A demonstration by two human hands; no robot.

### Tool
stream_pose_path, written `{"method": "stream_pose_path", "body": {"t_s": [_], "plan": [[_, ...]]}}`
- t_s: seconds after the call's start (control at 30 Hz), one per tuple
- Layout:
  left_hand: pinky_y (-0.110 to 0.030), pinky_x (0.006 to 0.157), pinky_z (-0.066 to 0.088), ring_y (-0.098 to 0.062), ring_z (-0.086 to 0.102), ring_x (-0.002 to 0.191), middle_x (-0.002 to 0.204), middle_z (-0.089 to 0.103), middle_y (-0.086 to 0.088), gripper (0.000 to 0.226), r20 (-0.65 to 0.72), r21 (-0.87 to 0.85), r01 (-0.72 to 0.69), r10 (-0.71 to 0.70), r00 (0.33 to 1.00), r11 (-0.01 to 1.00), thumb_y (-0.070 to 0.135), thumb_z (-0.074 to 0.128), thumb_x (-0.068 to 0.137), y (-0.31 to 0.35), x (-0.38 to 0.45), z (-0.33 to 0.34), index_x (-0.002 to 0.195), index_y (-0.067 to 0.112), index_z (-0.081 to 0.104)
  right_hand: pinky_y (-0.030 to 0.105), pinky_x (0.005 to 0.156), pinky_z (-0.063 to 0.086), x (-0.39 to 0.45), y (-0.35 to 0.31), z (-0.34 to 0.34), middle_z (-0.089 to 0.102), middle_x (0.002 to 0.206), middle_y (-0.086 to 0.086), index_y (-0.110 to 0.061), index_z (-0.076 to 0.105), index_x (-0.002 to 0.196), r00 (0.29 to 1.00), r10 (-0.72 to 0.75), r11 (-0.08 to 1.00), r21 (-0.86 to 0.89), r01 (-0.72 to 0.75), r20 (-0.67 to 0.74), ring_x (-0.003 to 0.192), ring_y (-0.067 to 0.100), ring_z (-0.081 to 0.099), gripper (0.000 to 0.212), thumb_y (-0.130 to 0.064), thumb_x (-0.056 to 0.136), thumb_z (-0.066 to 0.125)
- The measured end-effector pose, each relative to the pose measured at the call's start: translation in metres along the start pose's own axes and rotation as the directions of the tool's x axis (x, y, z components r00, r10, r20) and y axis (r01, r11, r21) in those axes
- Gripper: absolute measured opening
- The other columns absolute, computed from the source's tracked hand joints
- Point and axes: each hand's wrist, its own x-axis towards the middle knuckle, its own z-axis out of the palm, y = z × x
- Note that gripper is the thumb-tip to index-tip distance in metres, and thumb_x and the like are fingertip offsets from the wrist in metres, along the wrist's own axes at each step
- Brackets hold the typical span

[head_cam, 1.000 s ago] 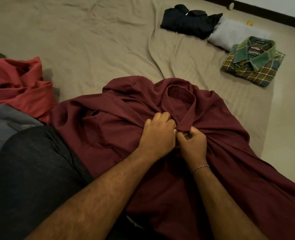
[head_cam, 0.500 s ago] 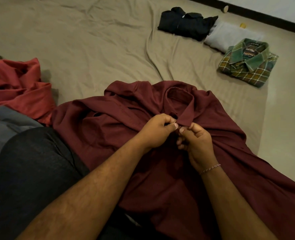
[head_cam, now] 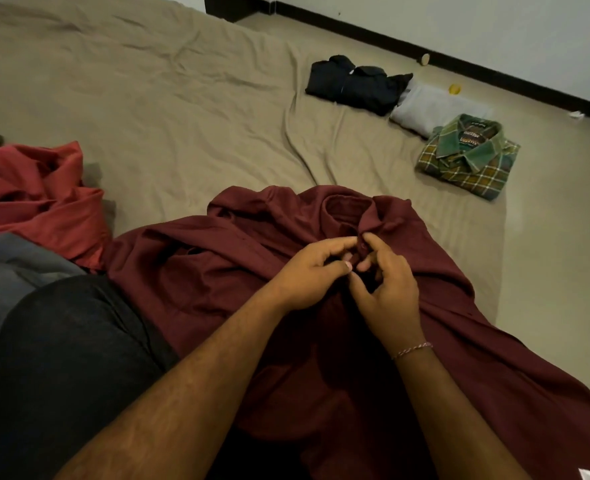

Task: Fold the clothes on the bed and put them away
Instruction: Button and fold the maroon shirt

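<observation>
A maroon shirt (head_cam: 217, 271) lies spread and rumpled in front of me on the tan bedsheet (head_cam: 148, 98), collar pointing away. My left hand (head_cam: 307, 275) and my right hand (head_cam: 387, 289) meet just below the collar, fingertips pinching the shirt's front edge. The exact spot they hold is hidden by the fingers. Three folded garments lie at the far right: a black one (head_cam: 352, 83), a grey one (head_cam: 428, 110) and a green plaid shirt (head_cam: 466, 155).
An unfolded red garment (head_cam: 34, 199) and a grey-blue one (head_cam: 6, 268) are piled at the left. My knee in dark trousers (head_cam: 65, 358) is at lower left. Bare floor (head_cam: 556, 237) and a wall with a dark skirting lie to the right.
My view has tilted up and the hands have shifted slightly toward the collar. The fingers have loosened from a tight pinch into a more spread grip on the shirt front.
</observation>
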Motion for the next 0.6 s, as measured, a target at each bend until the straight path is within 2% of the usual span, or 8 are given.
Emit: {"method": "stream_pose_path", "body": {"t_s": [0.1,0.17,0.23,0.3,0.37,0.43,0.53,0.6], "plan": [[-0.015,0.103,0.044,-0.006,0.061,0.116,0.132,0.060,-0.002,0.063,0.021,0.202,-0.024,0.020,1.000,0.979,-0.003,0.062,0.096,-0.003,0.000,-0.001,0.154,0.017,0.049,0.018,0.086,0.039,0.000,0.001,0.000,0.055,0.093,-0.010,-0.020,0.061,0.138,0.996,-0.016,1.000,-0.006,0.016,-0.083,0.089,0.010,0.050,0.058,-0.009,0.084,0.078],[-0.016,0.104,0.044,-0.006,0.060,0.114,0.127,0.060,0.000,0.069,0.024,0.322,-0.089,0.086,0.996,0.943,-0.001,0.064,0.093,-0.005,-0.003,-0.002,0.156,0.023,0.047,0.022,0.090,0.042,0.000,0.002,-0.002,0.057,0.101,-0.007,-0.021,0.064,0.131,0.994,0.027,0.998,-0.059,-0.034,-0.110,0.097,0.018,0.052,0.051,-0.014,0.083,0.079],[-0.017,0.103,0.044,-0.006,0.060,0.110,0.117,0.061,0.004,0.071,0.022,0.374,-0.163,0.167,0.986,0.913,-0.001,0.064,0.093,-0.002,-0.005,-0.004,0.155,0.031,0.048,0.036,0.090,0.045,0.002,0.002,-0.005,0.063,0.111,-0.005,-0.021,0.064,0.124,0.993,0.053,0.973,-0.219,-0.074,-0.102,0.104,0.020,0.055,0.043,-0.024,0.083,0.077],[-0.016,0.099,0.045,-0.007,0.060,0.103,0.111,0.061,0.004,0.066,0.041,0.468,-0.209,0.215,0.976,0.859,-0.001,0.062,0.092,0.005,-0.001,-0.012,0.150,0.030,0.054,0.042,0.088,0.046,0.008,0.003,-0.011,0.069,0.108,-0.008,-0.023,0.067,0.114,0.998,0.018,0.957,-0.287,-0.034,-0.060,0.101,0.019,0.061,0.029,-0.024,0.085,0.071],[-0.027,0.097,0.050,-0.013,0.063,0.101,0.107,0.065,0.003,0.049,0.055,0.646,-0.219,0.242,0.969,0.731,0.004,0.062,0.091,0.014,0.010,-0.028,0.133,0.027,0.068,0.036,0.086,0.051,0.023,0.005,-0.023,0.074,0.099,-0.013,-0.027,0.072,0.103,1.000,0.022,0.981,-0.192,-0.017,0.021,0.086,0.011,0.065,0.020,-0.017,0.087,0.066],[-0.041,0.092,0.056,-0.021,0.068,0.101,0.105,0.071,0.004,0.031,-0.011,0.772,-0.156,0.260,0.966,0.616,0.017,0.061,0.088,0.023,0.028,-0.051,0.112,0.030,0.076,0.026,0.081,0.052,0.048,0.007,-0.038,0.076,0.092,-0.015,-0.024,0.076,0.096,0.981,0.102,0.995,-0.034,-0.098,0.162,0.077,0.001,0.066,0.019,-0.009,0.090,0.067],[-0.042,0.087,0.057,-0.027,0.072,0.097,0.101,0.078,-0.001,0.022,-0.162,0.797,-0.052,0.295,0.942,0.602,0.025,0.063,0.088,0.055,0.059,-0.088,0.104,0.029,0.078,0.026,0.067,0.050,0.099,-0.007,-0.064,0.073,0.072,-0.001,-0.007,0.076,0.086,0.908,0.269,0.906,0.234,-0.352,0.322,0.060,0.005,0.062,0.004,-0.005,0.090,0.077],[-0.039,0.088,0.056,-0.025,0.072,0.098,0.101,0.079,-0.001,0.020,-0.244,0.767,-0.036,0.342,0.907,0.640,0.023,0.066,0.091,0.077,0.080,-0.103,0.105,0.027,0.079,0.029,0.063,0.051,0.133,-0.013,-0.077,0.070,0.067,0.003,-0.003,0.073,0.080,0.926,0.313,0.882,0.297,-0.366,0.210,0.058,0.009,0.060,0.012,-0.010,0.087,0.081]]}}
